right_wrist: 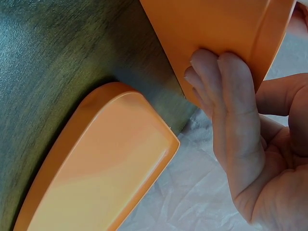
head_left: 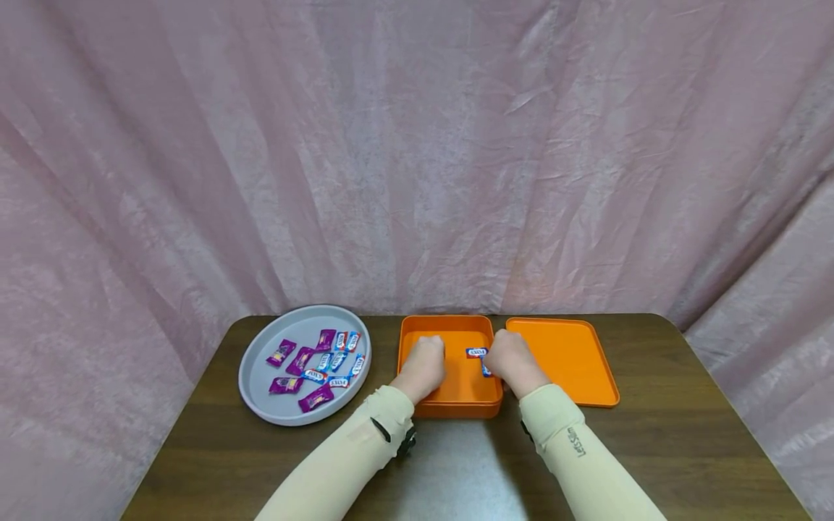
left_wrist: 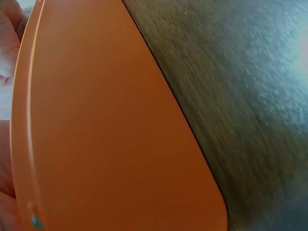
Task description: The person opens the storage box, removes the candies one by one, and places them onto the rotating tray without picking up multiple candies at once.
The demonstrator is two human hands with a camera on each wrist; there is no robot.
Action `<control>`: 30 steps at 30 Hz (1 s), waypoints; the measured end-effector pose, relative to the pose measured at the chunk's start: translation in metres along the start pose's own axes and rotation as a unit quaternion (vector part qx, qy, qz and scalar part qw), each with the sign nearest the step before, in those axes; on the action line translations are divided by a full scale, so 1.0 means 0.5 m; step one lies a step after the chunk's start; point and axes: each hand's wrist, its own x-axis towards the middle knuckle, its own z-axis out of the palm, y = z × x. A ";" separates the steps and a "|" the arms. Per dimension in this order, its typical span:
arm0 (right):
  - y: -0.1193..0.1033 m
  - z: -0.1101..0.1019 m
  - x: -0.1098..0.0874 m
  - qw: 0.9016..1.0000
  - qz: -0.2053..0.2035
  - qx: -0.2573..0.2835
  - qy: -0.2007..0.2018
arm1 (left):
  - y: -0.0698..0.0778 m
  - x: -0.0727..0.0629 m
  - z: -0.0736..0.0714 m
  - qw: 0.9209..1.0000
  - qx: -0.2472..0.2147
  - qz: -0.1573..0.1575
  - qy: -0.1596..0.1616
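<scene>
An orange box [head_left: 456, 411] stands in the middle of the table. My left hand [head_left: 423, 365] is bent down over its left half; the fingertips are hidden in the head view. Only parts of the hand [left_wrist: 6, 43] show past the box's rim in the left wrist view. At the right wall is my right hand [head_left: 511, 356]. Several of its fingers [right_wrist: 236, 91] lie against the outside of that wall, while the others pass behind it out of sight. Two blue-wrapped sweets [head_left: 476, 353] lie in the box, one partly covered by the right hand.
A round grey tray [head_left: 250, 362] on the left bears several purple-wrapped sweets [head_left: 284, 385] and several blue-and-white ones [head_left: 339, 381]. An orange lid [head_left: 563, 362] lies to the right of the box. Behind the table hangs a pink curtain [head_left: 417, 181].
</scene>
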 end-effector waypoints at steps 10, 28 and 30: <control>0.001 0.001 0.002 1.000 -0.005 -0.002 0.000 | -0.003 -0.001 -0.008 0.998 -0.044 -0.014 -0.045; 0.002 0.001 0.007 1.000 -0.004 -0.003 0.000 | -0.015 -0.004 -0.028 0.997 -0.079 0.007 -0.004; 0.002 0.002 0.007 1.000 -0.005 -0.003 -0.001 | -0.018 -0.005 -0.035 0.996 -0.090 0.001 0.002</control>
